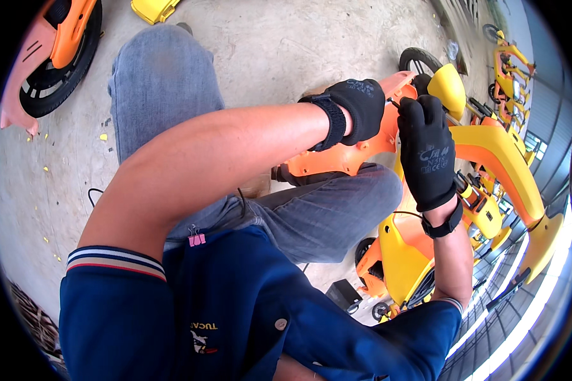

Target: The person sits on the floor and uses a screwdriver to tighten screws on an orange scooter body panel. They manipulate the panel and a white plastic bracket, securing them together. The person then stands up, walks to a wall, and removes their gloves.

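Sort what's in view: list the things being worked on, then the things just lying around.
In hand:
left hand, gloved, on the orange body panel
right hand, gloved, closed on a thin tool or part too hidden to name
yellow scooter

Lying about:
orange scooter wheel section
yellow plastic piece
parked scooters
black box
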A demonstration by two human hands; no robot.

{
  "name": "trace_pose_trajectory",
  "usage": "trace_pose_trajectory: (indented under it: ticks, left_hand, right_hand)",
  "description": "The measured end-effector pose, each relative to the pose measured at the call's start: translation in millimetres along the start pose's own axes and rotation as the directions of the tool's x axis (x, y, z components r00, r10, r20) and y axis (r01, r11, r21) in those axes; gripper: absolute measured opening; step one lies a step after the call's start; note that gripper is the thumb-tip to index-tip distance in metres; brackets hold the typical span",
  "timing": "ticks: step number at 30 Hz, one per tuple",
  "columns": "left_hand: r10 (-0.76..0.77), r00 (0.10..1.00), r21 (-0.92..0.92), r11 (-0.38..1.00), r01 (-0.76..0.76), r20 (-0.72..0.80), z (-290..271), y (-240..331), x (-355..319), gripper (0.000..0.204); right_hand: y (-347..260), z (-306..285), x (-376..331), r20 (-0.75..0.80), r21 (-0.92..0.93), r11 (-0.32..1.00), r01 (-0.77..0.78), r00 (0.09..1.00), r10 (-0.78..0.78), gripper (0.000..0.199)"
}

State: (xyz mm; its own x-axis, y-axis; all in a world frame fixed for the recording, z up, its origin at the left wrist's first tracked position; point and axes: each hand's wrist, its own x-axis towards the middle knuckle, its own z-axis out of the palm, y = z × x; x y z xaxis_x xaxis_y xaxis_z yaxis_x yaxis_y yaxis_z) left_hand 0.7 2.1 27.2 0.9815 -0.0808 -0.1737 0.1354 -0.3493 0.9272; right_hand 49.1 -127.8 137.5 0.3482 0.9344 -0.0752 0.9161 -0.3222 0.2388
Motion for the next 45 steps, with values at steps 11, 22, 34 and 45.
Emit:
trace_pose_trajectory:
  ticks: [11, 22, 34, 45]
  left_hand:
    - [-0.002, 0.999, -0.033, 0.999, 0.001, -0.032, 2, 1, -5, 0.027]
    - [-0.012, 0.999, -0.018, 1.000, 0.011, -0.053, 4, -1, -2, 0.025]
    - [-0.033, 0.999, -0.044, 0.998, 0.033, -0.010, -2, 1, -2, 0.026]
    - [-0.002, 1.000, -0.071, 0.998, 0.003, 0.004, -4, 6, -9, 0.027]
  right_hand:
    - [-3, 4, -3, 0.122, 0.342, 0.863, -0.372, 0.928, 0.352, 0.017]
    - [-2, -1, -5, 0.089, -0.025, 0.998, -0.063, 0.994, 0.065, 0.018]
    - [2, 7, -3, -0.054, 0.239, 0.970, -0.050, 0.996, 0.064, 0.018]
    - [2, 1, -9, 0.194, 0.267, 0.870, -0.414, 0.908, 0.372, 0.018]
